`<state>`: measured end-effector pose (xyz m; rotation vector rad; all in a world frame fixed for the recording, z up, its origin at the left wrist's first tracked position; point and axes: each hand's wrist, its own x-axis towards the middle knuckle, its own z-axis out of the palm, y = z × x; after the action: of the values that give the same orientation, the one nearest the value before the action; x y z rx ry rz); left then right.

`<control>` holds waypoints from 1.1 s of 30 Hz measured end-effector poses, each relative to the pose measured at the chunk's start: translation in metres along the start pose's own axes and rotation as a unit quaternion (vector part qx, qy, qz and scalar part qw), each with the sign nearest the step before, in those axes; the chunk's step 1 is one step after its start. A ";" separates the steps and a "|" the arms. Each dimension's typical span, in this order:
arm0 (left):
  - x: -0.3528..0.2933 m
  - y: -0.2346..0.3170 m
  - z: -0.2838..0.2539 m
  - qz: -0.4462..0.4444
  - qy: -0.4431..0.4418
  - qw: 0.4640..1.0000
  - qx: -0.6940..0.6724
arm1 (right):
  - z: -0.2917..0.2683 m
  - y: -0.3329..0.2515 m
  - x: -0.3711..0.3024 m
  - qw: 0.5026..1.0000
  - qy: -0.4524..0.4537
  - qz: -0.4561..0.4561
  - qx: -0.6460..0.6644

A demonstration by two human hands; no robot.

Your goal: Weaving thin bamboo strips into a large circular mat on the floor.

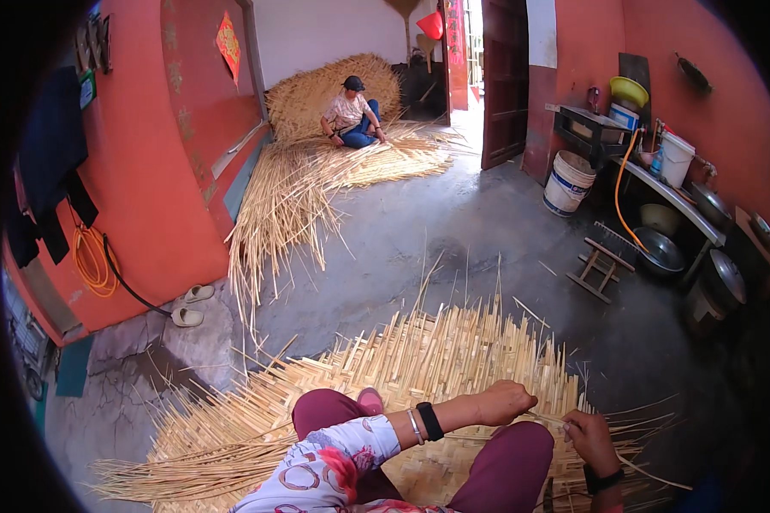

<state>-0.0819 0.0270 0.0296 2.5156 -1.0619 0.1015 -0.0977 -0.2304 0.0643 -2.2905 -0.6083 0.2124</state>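
I sit on a large woven mat of pale bamboo-like strips (453, 342), my knees in maroon trousers bent up. My left hand (505, 402) is closed in a pinch, its arm reaching across above my right knee. Just to the right, my right hand (590, 440) is also closed, its fingers bent. A thin strip (547, 417) runs between the two hands, and a length of strip trails from the right hand toward the lower right. Loose strip ends stick out around the mat's edge, with a bundle of long strips (188, 470) at the left.
Across the grey floor another person (355, 115) sits on a second woven mat (316, 179) near an open door (506, 85). At right are a small wooden stool (601, 267), a white bucket (569, 184), metal basins (660, 250) and a counter. Slippers (188, 317) lie at left.
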 end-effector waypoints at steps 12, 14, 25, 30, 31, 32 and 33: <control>-0.024 -0.015 -0.022 -0.063 0.064 0.992 -0.090 | 0.015 -0.012 0.039 0.998 0.023 -0.057 -0.021; -0.039 -0.034 -0.055 -0.139 0.052 0.988 -0.046 | 0.005 -0.018 0.058 0.984 0.087 -0.130 -0.084; -0.124 -0.093 -0.131 -0.331 0.099 0.898 -0.271 | -0.052 -0.154 0.261 0.863 0.248 -0.353 -0.264; -0.121 -0.100 -0.121 -0.324 0.083 0.902 -0.272 | -0.041 -0.191 0.292 0.841 0.275 -0.396 -0.247; -0.122 -0.100 -0.118 -0.322 0.086 0.903 -0.272 | -0.039 -0.196 0.295 0.835 0.283 -0.406 -0.242; -0.121 -0.100 -0.118 -0.317 0.085 0.905 -0.271 | -0.038 -0.200 0.299 0.833 0.286 -0.404 -0.245; -0.118 -0.099 -0.119 -0.318 0.083 0.906 -0.267 | -0.037 -0.202 0.303 0.831 0.292 -0.417 -0.222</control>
<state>-0.0858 0.2151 0.0789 2.1590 -0.1258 -0.1428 0.1058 0.0171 0.2417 -2.0822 -1.3305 -1.1103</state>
